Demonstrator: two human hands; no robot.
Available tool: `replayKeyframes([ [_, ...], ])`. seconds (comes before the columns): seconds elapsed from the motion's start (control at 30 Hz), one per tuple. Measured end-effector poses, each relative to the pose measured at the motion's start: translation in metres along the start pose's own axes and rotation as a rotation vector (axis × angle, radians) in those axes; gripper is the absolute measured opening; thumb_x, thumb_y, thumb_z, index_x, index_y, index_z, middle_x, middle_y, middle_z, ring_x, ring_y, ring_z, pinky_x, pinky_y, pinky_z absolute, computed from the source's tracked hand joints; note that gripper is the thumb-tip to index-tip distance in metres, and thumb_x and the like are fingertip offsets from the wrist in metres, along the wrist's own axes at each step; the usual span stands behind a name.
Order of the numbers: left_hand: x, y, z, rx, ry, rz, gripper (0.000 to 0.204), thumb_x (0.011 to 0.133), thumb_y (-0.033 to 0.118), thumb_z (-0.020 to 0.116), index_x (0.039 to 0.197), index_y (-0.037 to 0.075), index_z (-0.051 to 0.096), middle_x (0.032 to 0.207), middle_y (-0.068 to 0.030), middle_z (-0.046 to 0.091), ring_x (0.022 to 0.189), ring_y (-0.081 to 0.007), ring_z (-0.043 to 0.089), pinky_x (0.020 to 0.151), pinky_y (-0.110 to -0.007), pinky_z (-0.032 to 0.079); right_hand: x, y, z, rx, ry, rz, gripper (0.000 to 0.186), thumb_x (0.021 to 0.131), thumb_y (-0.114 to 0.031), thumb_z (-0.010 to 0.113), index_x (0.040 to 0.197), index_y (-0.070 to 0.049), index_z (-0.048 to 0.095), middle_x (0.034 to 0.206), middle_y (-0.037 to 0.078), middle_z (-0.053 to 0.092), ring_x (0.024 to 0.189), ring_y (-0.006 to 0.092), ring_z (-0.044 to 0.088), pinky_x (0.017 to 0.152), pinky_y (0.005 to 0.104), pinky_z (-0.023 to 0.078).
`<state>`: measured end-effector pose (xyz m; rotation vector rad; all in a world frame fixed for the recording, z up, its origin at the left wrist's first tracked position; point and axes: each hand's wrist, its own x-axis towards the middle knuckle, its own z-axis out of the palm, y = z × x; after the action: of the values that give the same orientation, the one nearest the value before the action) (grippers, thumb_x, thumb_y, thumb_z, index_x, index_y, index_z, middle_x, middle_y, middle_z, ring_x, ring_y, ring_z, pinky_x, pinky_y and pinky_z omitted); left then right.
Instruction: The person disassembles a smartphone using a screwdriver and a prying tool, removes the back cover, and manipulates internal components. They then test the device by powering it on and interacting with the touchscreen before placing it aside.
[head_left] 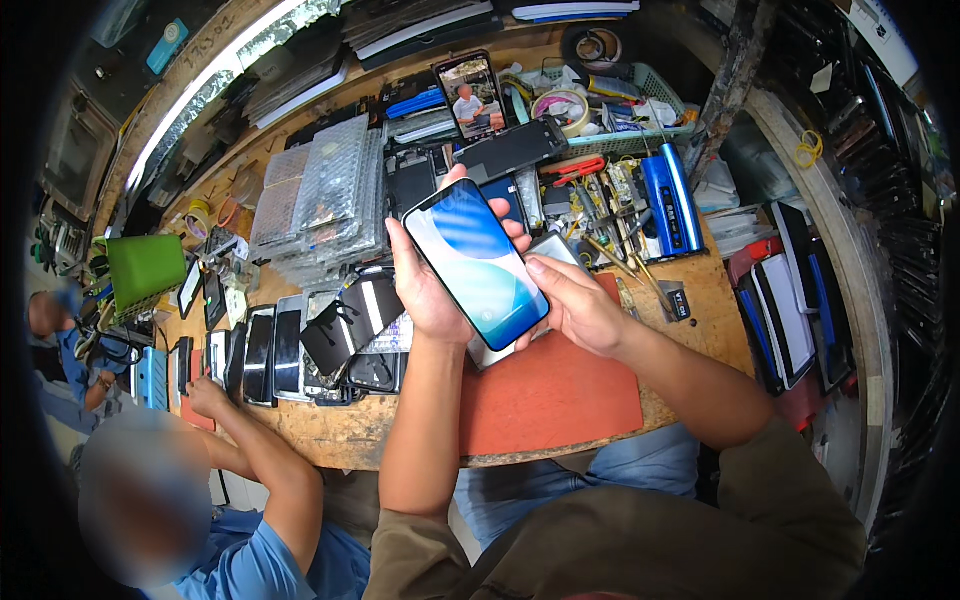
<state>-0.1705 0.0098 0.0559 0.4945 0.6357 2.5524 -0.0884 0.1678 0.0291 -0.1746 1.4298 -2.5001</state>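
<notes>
A smartphone (477, 261) with a lit blue and white screen is held above the middle of the counter (330, 435), over the far edge of an orange-red mat (550, 395) that is laid at the counter's near edge. The left hand (425, 290) is wrapped around the phone's left side from beneath, its grip clamped on the phone. The right hand (575, 305) is set against the phone's lower right edge, the thumb pressed to the screen's border and the fingers curled beneath, so that grip too is closed on the phone. A second lit phone (471, 95) is propped near the far edge. Dark phone screens (270, 352) are lined up toward the left edge, where another person's hand (205, 395) is rested.
</notes>
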Motion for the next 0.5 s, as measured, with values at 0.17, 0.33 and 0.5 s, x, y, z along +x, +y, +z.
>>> replayKeyframes([
  [0.17,-0.003,0.004,-0.003,0.13,0.042,0.047,0.091,0.105,0.077,0.018,0.164,0.009,0.035,0.125,-0.0216,0.068,0.109,-0.0358,0.07,0.098,-0.053,0.058,0.0,-0.001,0.0,-0.166,0.02,-0.076,0.041,0.107,-0.021,0.059,0.141,0.001,0.049,0.114,0.01,0.068,0.095,0.0157,0.071,0.071,0.0317,0.063],
  [0.33,0.0,0.017,-0.01,0.094,0.053,0.185,0.091,0.104,0.076,0.024,0.156,0.004,0.043,0.122,-0.0194,0.068,0.104,-0.0338,0.069,0.097,-0.054,0.055,-0.002,0.002,0.015,-0.775,0.187,-0.557,0.068,0.084,-0.01,0.083,0.141,0.006,0.05,0.127,0.022,0.06,0.11,0.0316,0.066,0.09,0.0401,0.058],
  [0.5,0.0,0.024,-0.014,0.182,0.136,0.278,0.085,0.106,0.071,0.026,0.156,0.005,0.044,0.12,-0.0191,0.069,0.103,-0.0342,0.069,0.098,-0.054,0.054,-0.009,0.0,0.019,-1.154,0.169,-0.73,0.075,0.075,-0.012,0.087,0.139,0.006,0.052,0.132,0.023,0.052,0.119,0.0423,0.056,0.102,0.0477,0.049],
])
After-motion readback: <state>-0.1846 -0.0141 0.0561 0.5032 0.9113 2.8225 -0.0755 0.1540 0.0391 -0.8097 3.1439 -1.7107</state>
